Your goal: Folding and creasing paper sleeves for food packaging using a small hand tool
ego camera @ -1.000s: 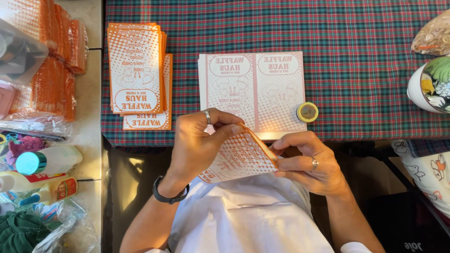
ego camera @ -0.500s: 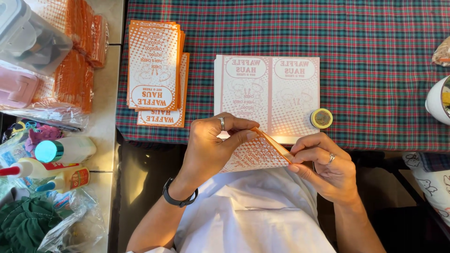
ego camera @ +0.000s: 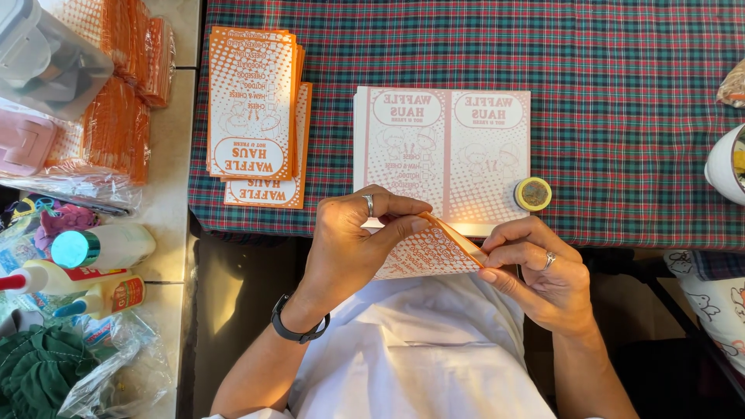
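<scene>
Both hands hold one orange-and-white printed paper bag (ego camera: pixel 423 252) just off the table's near edge, above my lap. My left hand (ego camera: pixel 353 240) pinches its upper left part with thumb and fingers. My right hand (ego camera: pixel 535 268) grips its right corner. A stack of flat, unfolded pale printed sheets (ego camera: pixel 442 151) lies on the plaid tablecloth (ego camera: pixel 621 93) right behind the hands. Beside that stack sits a small round roll of tape (ego camera: pixel 532 194).
A pile of finished orange bags (ego camera: pixel 252 101) lies at the left of the cloth. Further left are wrapped orange packs (ego camera: pixel 116 124), a clear plastic box (ego camera: pixel 46 62), glue bottles (ego camera: pixel 93 248) and plastic bags. A white cup (ego camera: pixel 725 167) stands at the right edge.
The view has shifted slightly, so the table sits further right in frame. My hands keep working the same bag, with the right fingers moved along its right corner.
</scene>
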